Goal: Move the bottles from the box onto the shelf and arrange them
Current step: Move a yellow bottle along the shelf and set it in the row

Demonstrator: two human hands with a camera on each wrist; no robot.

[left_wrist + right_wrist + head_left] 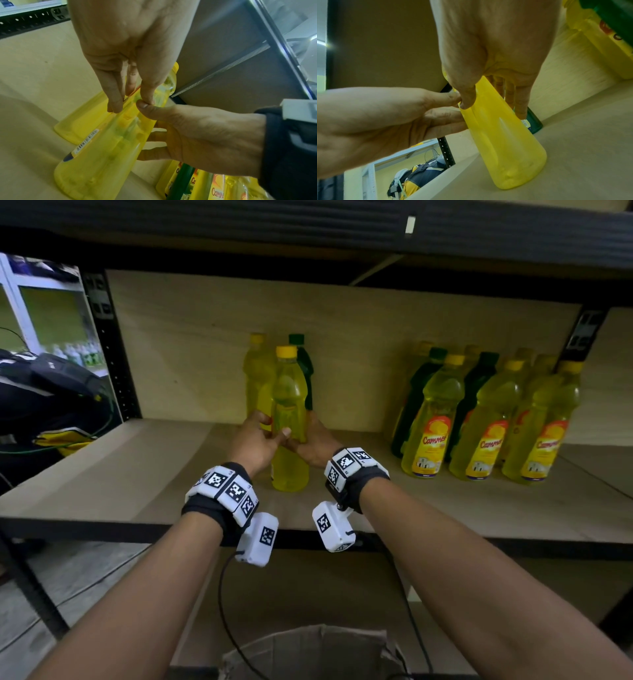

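A yellow bottle (290, 405) with a yellow cap stands upright on the wooden shelf board (120, 467), its base on the board (513, 169). My left hand (270, 429) holds its middle from the left, thumb in front and fingers (115, 102) along its side. My right hand (308, 436) grips it from the right, thumb (467, 100) in front and fingers behind. The two thumbs touch. Close behind stand another yellow bottle (255, 371) and a dark green bottle (303, 361). The cardboard box (308, 648) sits open below; its inside is hidden.
Several yellow and green bottles (486, 419) stand grouped at the right of the shelf, labels forward. A black upright post (109, 347) bounds the shelf on the left. The upper shelf (308, 231) hangs low overhead. Bare board lies left of the held bottle.
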